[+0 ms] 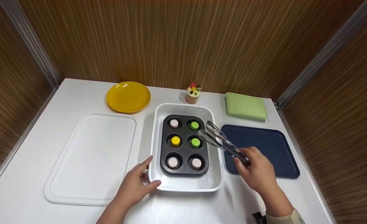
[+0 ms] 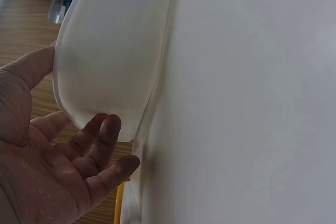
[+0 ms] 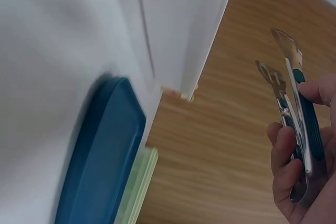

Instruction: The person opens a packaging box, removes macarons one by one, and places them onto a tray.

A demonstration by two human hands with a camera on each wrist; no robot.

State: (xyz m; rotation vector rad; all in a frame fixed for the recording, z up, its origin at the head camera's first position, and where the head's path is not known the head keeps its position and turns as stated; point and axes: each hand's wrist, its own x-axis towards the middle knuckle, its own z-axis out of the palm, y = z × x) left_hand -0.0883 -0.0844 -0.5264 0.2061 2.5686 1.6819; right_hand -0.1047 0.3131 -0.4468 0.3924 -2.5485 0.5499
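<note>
A white rectangular basin [image 1: 189, 185] holds a dark six-cup muffin tin [image 1: 184, 152]. Each cup has a small round piece: pale pink ones [image 1: 172, 162], a yellow one [image 1: 175, 141] and two green ones [image 1: 195, 142]. My left hand [image 1: 135, 183] holds the basin's near left corner, its thumb at the near rim and fingers against the outer left wall [image 2: 110, 61]. My right hand [image 1: 258, 171] grips metal tongs [image 1: 230, 147] with dark handles. Spread apart, the tong tips hang over the tin's right side with nothing between them, also in the right wrist view [image 3: 294, 108].
A white tray [image 1: 93, 158] lies left of the basin, a yellow plate [image 1: 128, 97] behind it. Past the basin stands a small dessert cup [image 1: 192, 94]. A navy tray [image 1: 261, 149] and a green lidded box [image 1: 246, 105] are at right. Wood-grain panels [image 1: 171, 43] enclose the table.
</note>
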